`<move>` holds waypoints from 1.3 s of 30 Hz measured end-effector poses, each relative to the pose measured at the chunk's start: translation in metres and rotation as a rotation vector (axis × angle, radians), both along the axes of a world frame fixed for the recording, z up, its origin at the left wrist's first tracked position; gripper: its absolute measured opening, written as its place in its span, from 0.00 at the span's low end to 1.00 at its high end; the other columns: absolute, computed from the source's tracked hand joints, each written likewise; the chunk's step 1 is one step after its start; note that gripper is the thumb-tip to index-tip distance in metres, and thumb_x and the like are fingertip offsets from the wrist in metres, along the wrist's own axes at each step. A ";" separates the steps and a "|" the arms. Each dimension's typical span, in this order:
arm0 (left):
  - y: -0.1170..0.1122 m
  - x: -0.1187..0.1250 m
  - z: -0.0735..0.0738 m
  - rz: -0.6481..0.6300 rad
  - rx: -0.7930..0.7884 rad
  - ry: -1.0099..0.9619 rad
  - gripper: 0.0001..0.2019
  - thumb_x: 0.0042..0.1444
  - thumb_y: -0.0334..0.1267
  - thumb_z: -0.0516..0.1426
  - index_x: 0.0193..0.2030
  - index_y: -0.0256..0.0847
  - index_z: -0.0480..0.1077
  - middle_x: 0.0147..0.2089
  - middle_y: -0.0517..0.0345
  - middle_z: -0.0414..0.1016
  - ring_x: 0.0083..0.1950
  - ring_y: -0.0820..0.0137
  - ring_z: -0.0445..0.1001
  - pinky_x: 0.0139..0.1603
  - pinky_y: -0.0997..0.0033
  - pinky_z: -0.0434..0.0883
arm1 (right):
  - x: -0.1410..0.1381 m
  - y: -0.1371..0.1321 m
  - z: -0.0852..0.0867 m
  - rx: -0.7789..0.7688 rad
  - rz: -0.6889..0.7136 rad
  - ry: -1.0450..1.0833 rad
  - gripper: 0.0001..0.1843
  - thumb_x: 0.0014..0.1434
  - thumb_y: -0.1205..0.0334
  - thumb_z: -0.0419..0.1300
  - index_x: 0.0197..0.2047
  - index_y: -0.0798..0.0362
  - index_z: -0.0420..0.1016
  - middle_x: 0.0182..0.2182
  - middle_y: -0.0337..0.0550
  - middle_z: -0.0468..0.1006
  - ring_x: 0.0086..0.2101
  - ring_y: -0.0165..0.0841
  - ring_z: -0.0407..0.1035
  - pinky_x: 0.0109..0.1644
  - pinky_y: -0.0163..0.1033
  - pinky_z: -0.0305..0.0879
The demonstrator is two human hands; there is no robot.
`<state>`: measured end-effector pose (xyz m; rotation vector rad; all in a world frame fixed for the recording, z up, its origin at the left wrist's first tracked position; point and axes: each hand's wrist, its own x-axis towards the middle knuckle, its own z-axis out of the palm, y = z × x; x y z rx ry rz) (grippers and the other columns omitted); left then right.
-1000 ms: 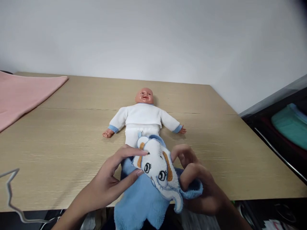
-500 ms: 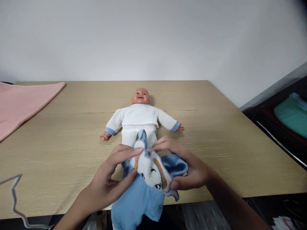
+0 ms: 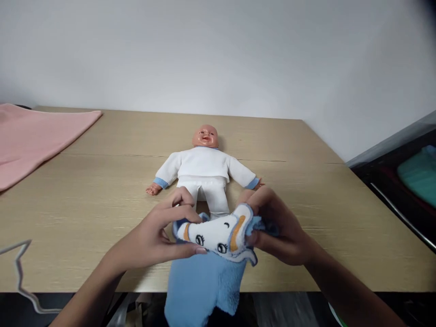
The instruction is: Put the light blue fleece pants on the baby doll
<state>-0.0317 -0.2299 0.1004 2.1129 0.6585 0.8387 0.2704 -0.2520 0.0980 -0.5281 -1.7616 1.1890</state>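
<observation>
Between my hands, at the table's near edge, is a blue fleecy doll garment (image 3: 206, 284). A white patch (image 3: 216, 234) on it has stitched eyes and orange bands. My left hand (image 3: 153, 236) pinches the patch's left end between thumb and fingers. Its right end is gripped by my right hand (image 3: 279, 231), the fingers partly hidden behind the cloth. The garment's lower part hangs over the edge. Just beyond lies a baby doll (image 3: 204, 163) on its back, arms spread, in a white top with blue cuffs and white trousers. My hands and the garment cover its feet.
A pink cloth (image 3: 37, 141) lies on the left of the wooden table (image 3: 102, 209). A bent grey wire or cord (image 3: 20, 272) shows at the lower left. Beyond the right edge, a green item (image 3: 417, 177) rests in a dark container. A pale wall stands behind.
My hands have straightened the patch, so its eyes now show more fully. My right hand has closed more tightly on its right end. The view has shifted slightly.
</observation>
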 end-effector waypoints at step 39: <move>0.000 0.000 0.005 -0.093 -0.186 0.073 0.12 0.63 0.44 0.76 0.42 0.43 0.81 0.41 0.61 0.81 0.42 0.67 0.78 0.45 0.71 0.73 | -0.014 0.015 0.007 -0.005 0.130 -0.329 0.16 0.72 0.47 0.70 0.47 0.53 0.81 0.46 0.46 0.81 0.44 0.36 0.76 0.48 0.38 0.73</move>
